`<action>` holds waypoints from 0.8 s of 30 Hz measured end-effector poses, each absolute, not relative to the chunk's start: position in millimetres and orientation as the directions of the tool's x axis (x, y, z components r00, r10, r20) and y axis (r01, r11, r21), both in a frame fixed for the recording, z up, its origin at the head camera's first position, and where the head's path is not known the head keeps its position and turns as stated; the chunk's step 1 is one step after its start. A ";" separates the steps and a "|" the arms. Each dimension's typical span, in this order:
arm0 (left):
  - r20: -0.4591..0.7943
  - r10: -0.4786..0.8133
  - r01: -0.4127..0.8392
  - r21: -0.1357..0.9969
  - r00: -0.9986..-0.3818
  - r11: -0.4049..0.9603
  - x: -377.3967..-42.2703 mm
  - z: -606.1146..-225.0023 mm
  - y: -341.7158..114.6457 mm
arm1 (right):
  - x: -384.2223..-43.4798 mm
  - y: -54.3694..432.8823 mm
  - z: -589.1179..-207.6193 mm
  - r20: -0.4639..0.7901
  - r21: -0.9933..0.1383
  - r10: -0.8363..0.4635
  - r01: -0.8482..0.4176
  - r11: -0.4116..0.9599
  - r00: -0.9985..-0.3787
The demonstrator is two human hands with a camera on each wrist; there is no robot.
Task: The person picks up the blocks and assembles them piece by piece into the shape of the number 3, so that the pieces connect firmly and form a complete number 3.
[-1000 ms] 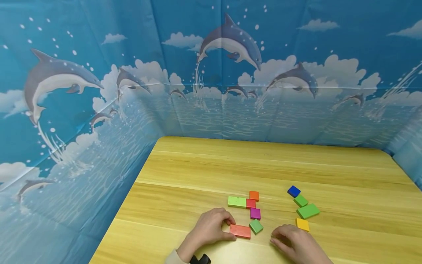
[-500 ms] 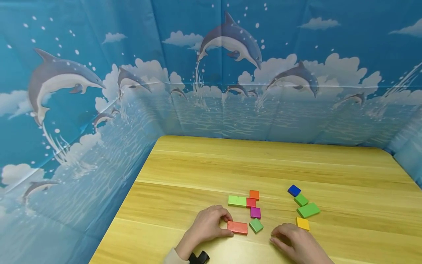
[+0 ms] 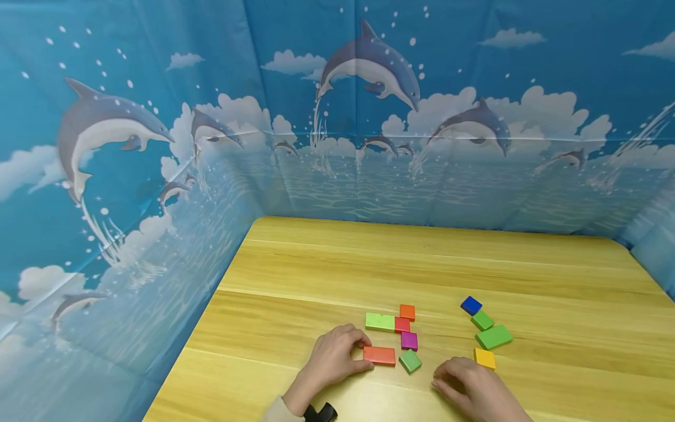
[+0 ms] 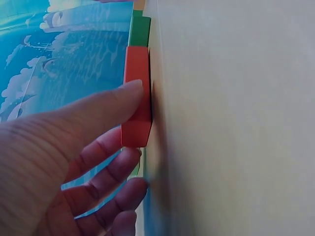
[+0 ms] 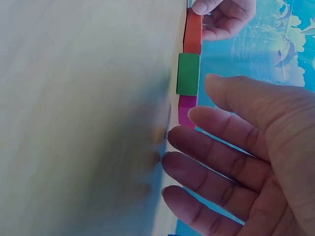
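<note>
Slid toward twelve o'clock since the previous frame, the long red block (image 3: 379, 356) lies on the wood-grained table (image 3: 316, 275). It is flat and smooth, its red leaning to orange. Left hand (image 3: 340, 357) pinches its nine o'clock end between thumb and fingers. Right hand (image 3: 471, 387), fingers loosely bent and thumb apart, holds nothing, with the yellow square (image 3: 484, 358) at its one o'clock. Ten blocks show. Three are long: the red, one lime block (image 3: 379, 322) at its twelve o'clock, one long green block (image 3: 494, 337) well off at three. Seven are squares: one yellow, one blue square (image 3: 471, 305), one orange square (image 3: 407, 312), one red square (image 3: 402, 325), one magenta square (image 3: 409, 341), and two green, the near green square (image 3: 410, 361) just beside the long red block and the far green square (image 3: 482, 320).
</note>
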State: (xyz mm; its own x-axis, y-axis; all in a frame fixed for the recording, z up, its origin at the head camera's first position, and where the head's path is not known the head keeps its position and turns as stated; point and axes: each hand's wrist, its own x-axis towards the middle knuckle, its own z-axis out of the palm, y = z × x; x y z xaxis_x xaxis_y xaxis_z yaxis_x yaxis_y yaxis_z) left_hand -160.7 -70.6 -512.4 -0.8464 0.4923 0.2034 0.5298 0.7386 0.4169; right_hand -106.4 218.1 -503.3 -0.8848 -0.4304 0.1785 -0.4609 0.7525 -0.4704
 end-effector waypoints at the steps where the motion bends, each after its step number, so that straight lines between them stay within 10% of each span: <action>1: 0.207 0.489 0.529 0.418 -0.847 0.739 -160.9 -512.7 -70.1 | -106.5 217.4 -503.0 0.178 -0.468 -0.428 -0.459 0.755 -0.886; 24: 0.209 0.497 0.535 0.430 -0.842 0.727 -160.2 -512.9 -69.9 | -122.7 171.5 -497.4 0.079 -0.418 -0.222 -0.235 0.878 -0.972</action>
State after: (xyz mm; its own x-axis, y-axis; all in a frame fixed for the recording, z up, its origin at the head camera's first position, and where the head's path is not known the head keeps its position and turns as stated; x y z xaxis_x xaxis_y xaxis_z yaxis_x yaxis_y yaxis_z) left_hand -160.2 -69.9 -512.9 -0.8424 0.4968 0.2087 0.5353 0.7272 0.4297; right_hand -122.7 171.5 -497.4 -0.9718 -0.2222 0.0788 -0.2346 0.8778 -0.4176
